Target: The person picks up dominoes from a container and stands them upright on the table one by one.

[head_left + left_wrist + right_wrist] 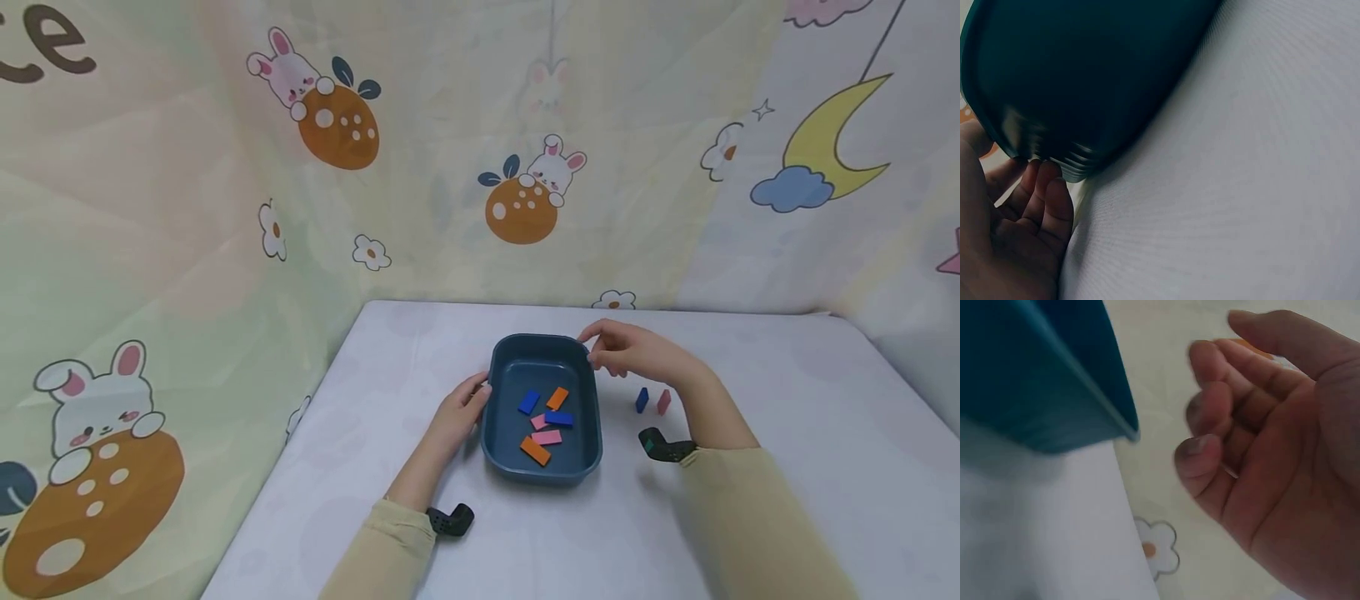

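A dark teal tray (542, 481) with raised walls stands on the table, holding several small flat blocks: orange (536, 451), blue (558, 419) and pink (547, 437). At its left wall, my left hand (456, 410) grips the tray's edge; the left wrist view shows curled fingers (1057, 200) at the rim. Near the far right corner is my right hand (633, 348). In the right wrist view its loosely bent fingers are apart from the tray and hold nothing. Right of the tray, a blue block (642, 400) and a pink block (663, 402) stand upright.
The white table (360, 392) has its far edge against a printed cloth backdrop (450, 100). More cloth hangs along the left side. Black wrist devices (452, 521) sit on both wrists, the right one close to the two upright blocks.
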